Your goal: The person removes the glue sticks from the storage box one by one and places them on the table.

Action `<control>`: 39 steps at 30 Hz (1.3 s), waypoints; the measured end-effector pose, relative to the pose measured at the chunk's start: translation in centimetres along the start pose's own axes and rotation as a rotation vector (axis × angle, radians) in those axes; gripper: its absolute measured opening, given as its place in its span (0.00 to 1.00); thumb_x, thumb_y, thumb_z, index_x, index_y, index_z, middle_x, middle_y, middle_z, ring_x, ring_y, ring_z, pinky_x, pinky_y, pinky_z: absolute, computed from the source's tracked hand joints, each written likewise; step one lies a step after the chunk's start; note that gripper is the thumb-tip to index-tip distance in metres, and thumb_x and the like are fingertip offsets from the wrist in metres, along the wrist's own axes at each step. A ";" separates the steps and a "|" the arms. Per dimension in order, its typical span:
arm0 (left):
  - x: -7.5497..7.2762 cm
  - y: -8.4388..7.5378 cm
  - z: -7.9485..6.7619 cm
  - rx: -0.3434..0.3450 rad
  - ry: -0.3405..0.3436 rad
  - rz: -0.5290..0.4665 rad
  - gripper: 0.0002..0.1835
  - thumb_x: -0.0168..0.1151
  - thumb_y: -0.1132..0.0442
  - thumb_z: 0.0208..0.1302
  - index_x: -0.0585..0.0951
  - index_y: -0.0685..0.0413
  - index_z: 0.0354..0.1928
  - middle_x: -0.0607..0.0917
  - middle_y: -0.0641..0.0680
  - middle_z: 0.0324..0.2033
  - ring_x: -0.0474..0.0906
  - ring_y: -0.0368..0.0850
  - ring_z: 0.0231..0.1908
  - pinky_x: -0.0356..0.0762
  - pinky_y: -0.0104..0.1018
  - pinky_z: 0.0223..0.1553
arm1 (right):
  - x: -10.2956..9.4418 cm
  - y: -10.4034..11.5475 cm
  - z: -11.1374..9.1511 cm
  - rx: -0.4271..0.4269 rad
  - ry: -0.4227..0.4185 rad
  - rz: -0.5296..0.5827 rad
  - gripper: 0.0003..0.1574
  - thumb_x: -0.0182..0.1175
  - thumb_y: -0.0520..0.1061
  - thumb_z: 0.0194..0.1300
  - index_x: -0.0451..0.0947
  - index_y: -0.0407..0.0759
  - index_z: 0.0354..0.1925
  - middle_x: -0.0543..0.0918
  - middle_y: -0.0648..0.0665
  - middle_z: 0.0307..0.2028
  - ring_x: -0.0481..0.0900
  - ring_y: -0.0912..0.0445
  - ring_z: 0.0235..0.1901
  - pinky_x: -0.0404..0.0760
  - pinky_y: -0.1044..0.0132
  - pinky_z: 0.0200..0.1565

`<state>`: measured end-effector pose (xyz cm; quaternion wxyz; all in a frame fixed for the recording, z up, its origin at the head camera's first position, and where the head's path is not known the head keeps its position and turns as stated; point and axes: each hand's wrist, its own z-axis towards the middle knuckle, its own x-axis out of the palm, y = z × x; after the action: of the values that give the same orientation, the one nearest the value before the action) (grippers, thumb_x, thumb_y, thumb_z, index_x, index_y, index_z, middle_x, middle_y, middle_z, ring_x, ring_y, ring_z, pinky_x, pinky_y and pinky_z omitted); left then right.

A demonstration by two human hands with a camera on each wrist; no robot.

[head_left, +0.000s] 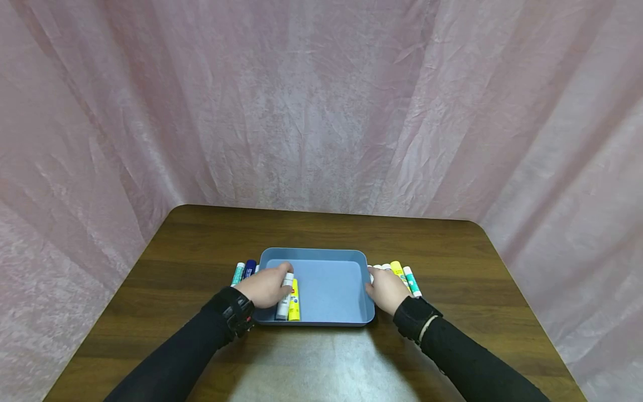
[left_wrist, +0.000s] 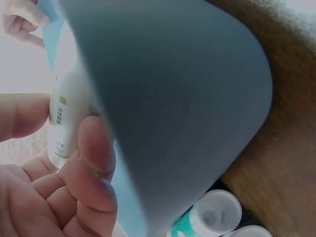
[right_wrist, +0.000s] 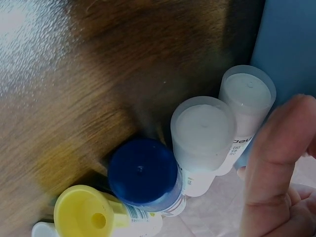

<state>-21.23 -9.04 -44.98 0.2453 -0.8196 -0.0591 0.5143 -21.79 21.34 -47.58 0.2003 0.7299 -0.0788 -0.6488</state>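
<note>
My left hand (head_left: 266,285) pinches a white glue stick (head_left: 284,298) between thumb and fingers, inside the left part of the blue tray (head_left: 331,290). Right beside it in the tray lies a yellow glue stick (head_left: 294,304). In the left wrist view, small print shows on the held white stick (left_wrist: 61,116). My right hand (head_left: 388,287) is at the tray's right rim, with a bent finger (right_wrist: 279,153) overlapping the tray wall. Just beside that finger lie white-capped glue sticks (right_wrist: 205,133); nothing shows between the right hand's fingers.
More glue sticks lie outside the tray on both sides: a teal one (head_left: 238,273) and a dark blue one (head_left: 249,269) at left, yellow (head_left: 398,271) and teal (head_left: 412,282) ones at right. All rest on a brown wooden table (head_left: 432,240), backed by a pink curtain (head_left: 321,111).
</note>
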 end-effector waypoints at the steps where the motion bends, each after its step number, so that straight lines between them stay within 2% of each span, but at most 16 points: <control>1: -0.1 0.0 -0.1 0.002 -0.004 -0.009 0.24 0.58 0.55 0.75 0.67 0.48 0.68 0.83 0.51 0.41 0.78 0.42 0.36 0.78 0.40 0.40 | 0.0 0.0 0.0 0.000 0.000 0.000 0.29 0.65 0.40 0.68 0.76 0.29 0.63 0.86 0.41 0.31 0.77 0.56 0.23 0.75 0.66 0.26; 9: -1.1 -0.2 -0.4 0.043 -0.068 -0.066 0.22 0.59 0.57 0.75 0.69 0.46 0.68 0.83 0.53 0.45 0.79 0.43 0.36 0.77 0.36 0.35 | -0.1 0.0 0.0 0.008 -0.003 0.004 0.28 0.65 0.40 0.68 0.76 0.30 0.63 0.85 0.42 0.29 0.76 0.56 0.21 0.73 0.66 0.25; 17: -1.9 0.1 -0.5 0.070 -0.109 -0.085 0.23 0.55 0.57 0.77 0.68 0.45 0.70 0.82 0.53 0.43 0.78 0.42 0.33 0.76 0.35 0.34 | 0.0 0.0 0.0 0.007 -0.001 -0.006 0.29 0.65 0.40 0.68 0.76 0.30 0.64 0.86 0.41 0.29 0.77 0.56 0.22 0.74 0.66 0.25; 24: -2.5 0.4 -0.5 0.046 -0.156 -0.149 0.21 0.55 0.56 0.77 0.68 0.40 0.69 0.81 0.55 0.44 0.78 0.45 0.35 0.77 0.35 0.31 | 0.1 0.0 -0.1 0.013 -0.002 -0.006 0.28 0.65 0.41 0.68 0.76 0.30 0.63 0.88 0.38 0.37 0.79 0.55 0.25 0.79 0.65 0.29; 27: -2.9 0.5 -0.5 0.043 -0.172 -0.163 0.22 0.55 0.55 0.77 0.68 0.39 0.69 0.80 0.56 0.45 0.78 0.46 0.36 0.77 0.35 0.32 | 0.1 0.0 -0.1 0.010 -0.006 -0.005 0.28 0.65 0.40 0.68 0.76 0.30 0.63 0.88 0.38 0.36 0.78 0.55 0.24 0.78 0.65 0.29; 35: -4.0 1.1 -1.2 0.088 -0.205 -0.179 0.22 0.54 0.57 0.78 0.67 0.44 0.70 0.78 0.57 0.43 0.76 0.47 0.34 0.76 0.35 0.31 | 0.2 0.1 -0.2 0.007 -0.009 -0.010 0.29 0.66 0.40 0.68 0.76 0.30 0.63 0.87 0.40 0.32 0.77 0.56 0.22 0.75 0.66 0.26; 39: -4.5 1.5 -1.4 0.106 -0.225 -0.185 0.22 0.53 0.57 0.78 0.67 0.46 0.70 0.79 0.57 0.44 0.77 0.48 0.36 0.77 0.36 0.33 | 0.1 0.1 -0.1 0.018 -0.004 -0.006 0.29 0.66 0.41 0.68 0.76 0.30 0.64 0.86 0.40 0.31 0.77 0.55 0.22 0.75 0.67 0.26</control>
<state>-22.30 -12.40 -41.50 0.3262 -0.7339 -0.1343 0.5805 -21.64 21.19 -47.63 0.1918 0.7305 -0.0828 -0.6502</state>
